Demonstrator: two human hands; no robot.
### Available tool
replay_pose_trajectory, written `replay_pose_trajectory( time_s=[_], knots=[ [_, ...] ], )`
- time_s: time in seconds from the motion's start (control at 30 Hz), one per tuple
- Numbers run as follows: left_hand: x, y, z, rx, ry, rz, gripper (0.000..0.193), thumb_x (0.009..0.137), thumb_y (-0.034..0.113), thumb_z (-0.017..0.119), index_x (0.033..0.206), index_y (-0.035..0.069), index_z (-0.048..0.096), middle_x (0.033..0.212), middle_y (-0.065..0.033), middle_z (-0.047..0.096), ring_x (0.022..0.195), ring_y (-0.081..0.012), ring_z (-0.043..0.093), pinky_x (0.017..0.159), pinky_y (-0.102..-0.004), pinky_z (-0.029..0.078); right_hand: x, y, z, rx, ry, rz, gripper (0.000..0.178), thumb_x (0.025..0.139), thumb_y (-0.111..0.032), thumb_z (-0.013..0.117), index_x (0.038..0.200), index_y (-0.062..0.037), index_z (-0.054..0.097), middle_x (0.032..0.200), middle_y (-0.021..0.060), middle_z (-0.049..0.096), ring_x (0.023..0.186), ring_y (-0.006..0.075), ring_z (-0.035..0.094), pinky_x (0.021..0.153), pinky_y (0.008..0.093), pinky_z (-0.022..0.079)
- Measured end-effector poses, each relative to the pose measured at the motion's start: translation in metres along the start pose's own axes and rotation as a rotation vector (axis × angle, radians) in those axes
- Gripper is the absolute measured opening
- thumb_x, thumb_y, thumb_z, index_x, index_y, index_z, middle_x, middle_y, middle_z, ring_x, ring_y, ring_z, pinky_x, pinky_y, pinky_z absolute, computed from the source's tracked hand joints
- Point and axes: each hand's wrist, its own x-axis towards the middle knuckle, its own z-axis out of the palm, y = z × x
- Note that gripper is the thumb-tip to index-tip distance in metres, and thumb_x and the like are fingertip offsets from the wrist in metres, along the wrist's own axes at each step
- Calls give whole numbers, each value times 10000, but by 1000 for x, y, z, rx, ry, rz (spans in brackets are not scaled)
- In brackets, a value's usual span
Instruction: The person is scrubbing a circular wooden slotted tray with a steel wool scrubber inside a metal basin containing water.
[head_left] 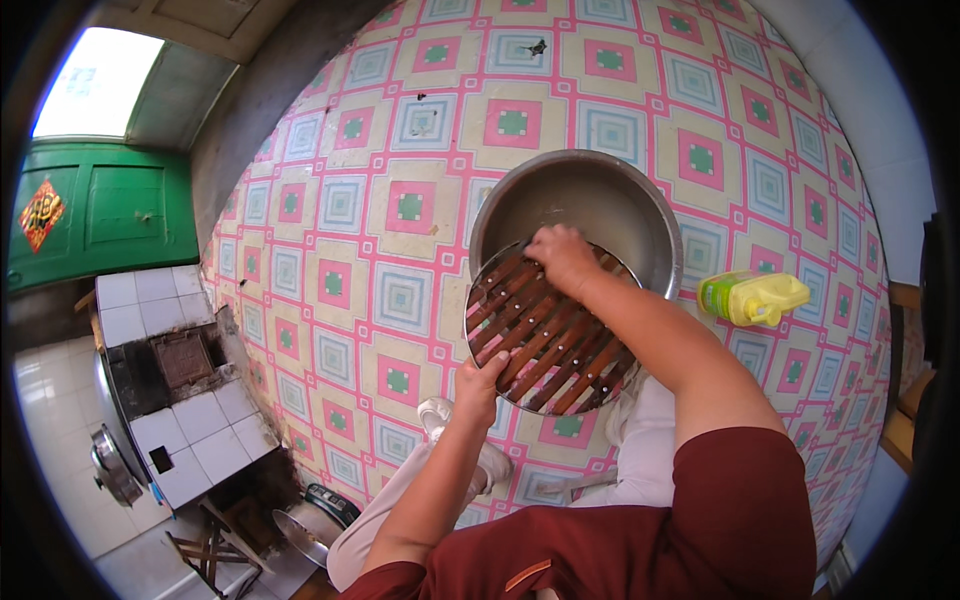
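A round steamer rack with brown wooden slats and a thin metal rim is tilted over the near side of a large metal basin. Cloudy liquid shows inside the basin. My left hand grips the rack's rim at its lower left, thumb on top of the slats. At the rack's far edge, my right hand is closed with its fingers pressed down against the slats. Something small and dark shows at those fingertips, too hidden to name.
A yellow plastic jug with a green label lies right of the basin. The floor has a pink and blue square pattern. At left are a tiled stove, a lidded pot and a green door. A metal pan sits lower left.
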Motion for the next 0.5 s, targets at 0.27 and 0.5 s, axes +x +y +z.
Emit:
replay_pose_trajectory(
  time_s=[0.27, 0.5],
  knots=[
    [6, 4, -3, 22, -7, -49, 346, 854, 28, 563, 1183, -38, 477, 1049, -152, 608, 927, -237, 626, 761, -341, 561, -3, -71, 9, 152, 59, -148, 156, 748, -110, 546, 841, -144, 666, 930, 42, 570, 954, 258, 525, 818, 393, 426],
    [6, 7, 3, -29, 18, -55, 349, 838, 11, 575, 1175, 7, 484, 1061, -115, 588, 931, -238, 625, 739, -357, 563, 11, -24, 1, -106, -92, 14, 177, 762, -155, 535, 850, -159, 689, 954, 39, 571, 951, 243, 526, 816, 390, 421]
  ],
)
